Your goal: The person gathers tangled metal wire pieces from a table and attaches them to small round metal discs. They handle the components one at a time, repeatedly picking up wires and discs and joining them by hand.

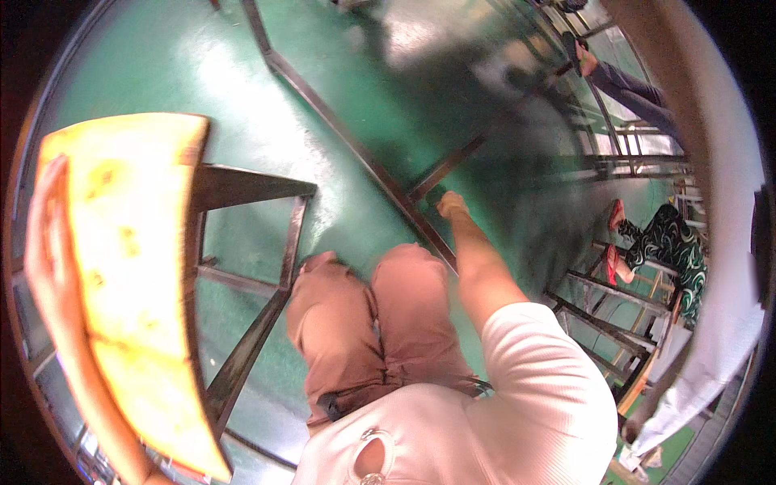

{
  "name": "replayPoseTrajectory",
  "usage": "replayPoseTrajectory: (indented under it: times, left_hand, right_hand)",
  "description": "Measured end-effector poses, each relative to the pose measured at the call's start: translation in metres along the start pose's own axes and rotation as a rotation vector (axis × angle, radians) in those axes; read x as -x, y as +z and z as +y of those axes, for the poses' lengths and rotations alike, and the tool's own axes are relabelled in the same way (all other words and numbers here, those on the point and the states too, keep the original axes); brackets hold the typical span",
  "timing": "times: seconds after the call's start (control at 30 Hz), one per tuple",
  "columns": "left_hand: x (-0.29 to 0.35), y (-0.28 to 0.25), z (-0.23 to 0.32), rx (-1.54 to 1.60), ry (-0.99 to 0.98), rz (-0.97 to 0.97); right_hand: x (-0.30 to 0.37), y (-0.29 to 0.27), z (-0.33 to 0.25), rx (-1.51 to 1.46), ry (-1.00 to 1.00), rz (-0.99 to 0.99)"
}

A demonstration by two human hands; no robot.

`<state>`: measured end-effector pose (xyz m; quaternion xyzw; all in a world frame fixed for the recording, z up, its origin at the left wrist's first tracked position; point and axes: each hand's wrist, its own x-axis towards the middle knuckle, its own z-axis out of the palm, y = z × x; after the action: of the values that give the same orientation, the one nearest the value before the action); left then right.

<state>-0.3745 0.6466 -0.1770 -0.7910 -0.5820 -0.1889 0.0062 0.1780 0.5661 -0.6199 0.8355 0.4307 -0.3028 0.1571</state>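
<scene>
My left hand (52,218) lies along the outer side of a stained yellow board (133,267), its fingers stretched out together and flat. The board tops a dark metal frame (250,186) with legs. My right arm reaches forward past my knees, and the right hand (451,204) is closed. It is close to a dark metal floor bar (380,174) and a shorter bar (447,167) joining it. Whatever those fingers hold, if anything, is too small to make out.
The floor (234,73) is shiny green. On the right, a person's legs in patterned trousers (667,246) and red shoes are beside metal stools (606,323). Another person's leg (630,93) shows at the upper right. A pale sheet (711,347) hangs along the right edge.
</scene>
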Motion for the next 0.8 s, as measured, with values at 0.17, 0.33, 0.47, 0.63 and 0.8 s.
replayPoseTrajectory:
  times: [0.17,0.33,0.47,0.63,0.8]
  left_hand:
    - [-0.013,0.019,0.017,0.057,0.076,-0.014]
    - [-0.012,0.024,0.027,0.151,-0.02,0.096]
    - [0.004,0.037,0.02,0.041,-0.063,-0.051]
    - [0.005,-0.001,0.077,-0.073,-0.25,-0.401]
    - [0.063,-0.018,0.124,0.09,-0.353,-0.568]
  right_hand:
    - [0.104,-0.039,-0.008,-0.407,0.076,0.177]
    - [0.236,-0.096,-0.077,-0.64,-0.278,0.009]
    - [0.374,-0.177,-0.12,-0.633,-0.792,-0.201]
    - [0.49,-0.37,-0.119,-0.665,-0.984,0.028]
    - [0.435,-0.494,-0.078,-0.628,-0.623,0.502]
